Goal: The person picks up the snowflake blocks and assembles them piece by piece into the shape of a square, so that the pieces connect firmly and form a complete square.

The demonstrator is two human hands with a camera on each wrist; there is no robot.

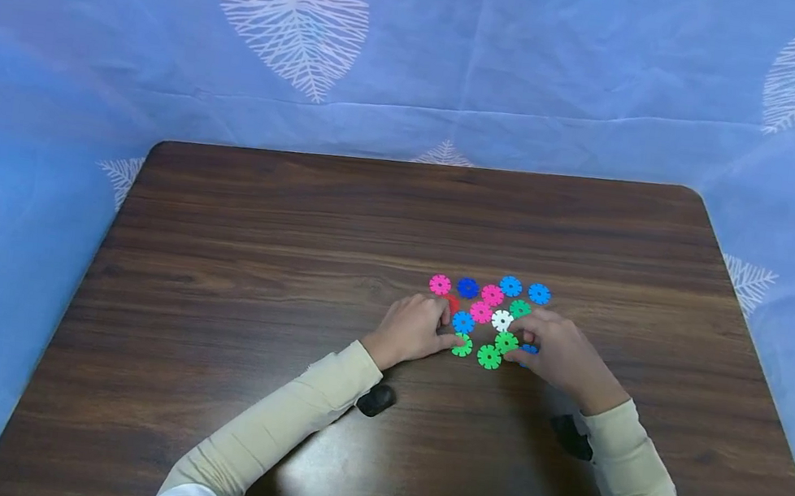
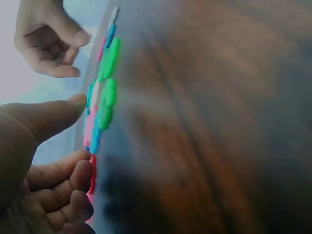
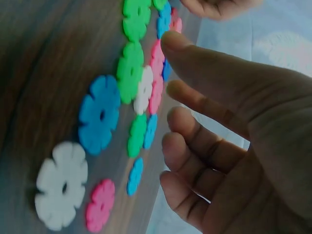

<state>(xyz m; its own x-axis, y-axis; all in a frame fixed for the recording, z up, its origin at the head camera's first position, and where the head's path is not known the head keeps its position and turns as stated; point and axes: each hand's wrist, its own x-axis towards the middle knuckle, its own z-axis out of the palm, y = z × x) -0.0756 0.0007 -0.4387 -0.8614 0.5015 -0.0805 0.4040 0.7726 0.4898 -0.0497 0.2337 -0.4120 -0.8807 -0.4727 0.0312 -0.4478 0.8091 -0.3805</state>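
Observation:
Flat, notched flower-shaped discs lie in a loose cluster, among them a pink disc (image 1: pixel 440 285), a dark blue disc (image 1: pixel 468 288), a white disc (image 1: pixel 502 320) and a green disc (image 1: pixel 490 357). At the cluster's left side is my left hand (image 1: pixel 412 330), its thumb at another green disc (image 1: pixel 463 345) and its fingers by a red disc (image 1: pixel 452 303). From the right, my right hand (image 1: pixel 562 355) reaches over the edge, partly covering a blue disc (image 3: pixel 99 115). Nothing is visibly gripped in either hand. A second white disc (image 3: pixel 62 187) shows below the right palm.
The dark wood table (image 1: pixel 256 265) spreads around the cluster, with a blue leaf-patterned cloth (image 1: pixel 572 71) behind and beside it. Below each wrist sits a small black device, one at the left sleeve (image 1: pixel 323 387) and one at the right sleeve (image 1: pixel 636 480).

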